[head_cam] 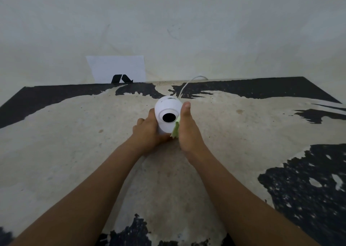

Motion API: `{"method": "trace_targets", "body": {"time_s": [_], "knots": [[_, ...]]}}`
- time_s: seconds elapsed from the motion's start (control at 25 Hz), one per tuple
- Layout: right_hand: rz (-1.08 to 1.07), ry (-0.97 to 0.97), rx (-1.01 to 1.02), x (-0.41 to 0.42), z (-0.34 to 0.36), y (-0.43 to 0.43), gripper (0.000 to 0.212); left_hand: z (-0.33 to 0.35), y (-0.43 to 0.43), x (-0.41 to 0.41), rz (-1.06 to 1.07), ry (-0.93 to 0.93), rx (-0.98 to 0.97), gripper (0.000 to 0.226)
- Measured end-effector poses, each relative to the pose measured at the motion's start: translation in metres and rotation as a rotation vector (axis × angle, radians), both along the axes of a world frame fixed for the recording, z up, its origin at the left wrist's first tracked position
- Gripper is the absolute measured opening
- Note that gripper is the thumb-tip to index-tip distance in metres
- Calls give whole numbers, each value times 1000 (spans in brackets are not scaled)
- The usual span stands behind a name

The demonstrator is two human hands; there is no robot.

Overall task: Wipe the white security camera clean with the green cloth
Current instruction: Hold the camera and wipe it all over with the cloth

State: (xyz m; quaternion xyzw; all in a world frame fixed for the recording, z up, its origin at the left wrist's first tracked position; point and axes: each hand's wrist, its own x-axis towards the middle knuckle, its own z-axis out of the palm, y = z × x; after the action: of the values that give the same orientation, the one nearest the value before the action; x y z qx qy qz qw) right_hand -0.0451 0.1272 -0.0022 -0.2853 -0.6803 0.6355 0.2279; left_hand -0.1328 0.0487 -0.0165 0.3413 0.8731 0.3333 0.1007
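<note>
Wiping: white security camera, mid-worktop, lens facing the person.
Left hand: wrapped round camera's left side.
Right hand: pressing green cloth against camera's right side.
Cable: trailing behind camera.
Risk: tugged cable or smeared lens if 1 hand slips.

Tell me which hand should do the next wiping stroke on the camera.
Right. The right hand already presses the green cloth against the white security camera, on its right side. The left hand grips the camera's body from the left and probably should steady it.
</note>
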Motion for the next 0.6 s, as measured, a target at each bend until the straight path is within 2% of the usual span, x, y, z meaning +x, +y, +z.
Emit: {"method": "trace_targets", "body": {"time_s": [0.12,0.24,0.36,0.44,0.6], "knots": [[8,52,-57,-5,12,8,105,1,1,-1,7,2,-17,95],[39,16,-150,-8,13,14,104,0,1,-1,-12,32,-22,98],[81,-67,-94,0,5,12,107,-1,0,-3,-28,23,-5,97],[89,-40,-89,4,4,8,111,-2,0,-4,-35,8,3,95],[62,44,-104,-2,21,10,105,-2,2,-4,-13,33,-30,98]]}}
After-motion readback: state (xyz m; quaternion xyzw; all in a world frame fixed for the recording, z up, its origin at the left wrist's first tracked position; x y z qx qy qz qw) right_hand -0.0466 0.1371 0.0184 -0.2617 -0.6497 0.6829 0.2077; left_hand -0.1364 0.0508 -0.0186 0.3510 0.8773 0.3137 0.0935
